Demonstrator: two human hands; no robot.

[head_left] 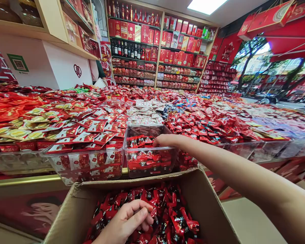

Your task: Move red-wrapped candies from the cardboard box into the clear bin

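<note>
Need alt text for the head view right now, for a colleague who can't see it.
Right hand reaches into a clear plastic bin half full of red-wrapped candies, while the left hand grips candies in an open brown cardboard box of the same red and black sweets. Beyond, a wide display of red candy packets runs to shelves of red gift boxes.

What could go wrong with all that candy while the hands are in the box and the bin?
1. The left hand grips wrapped candies in the cardboard box; a loose grasp might drop some.
2. The right hand reaches into a clear plastic bin at the display's edge; pushing down could tip it.
3. The neighbouring bin is heaped above its rim, so a brush might knock packets off.
</note>
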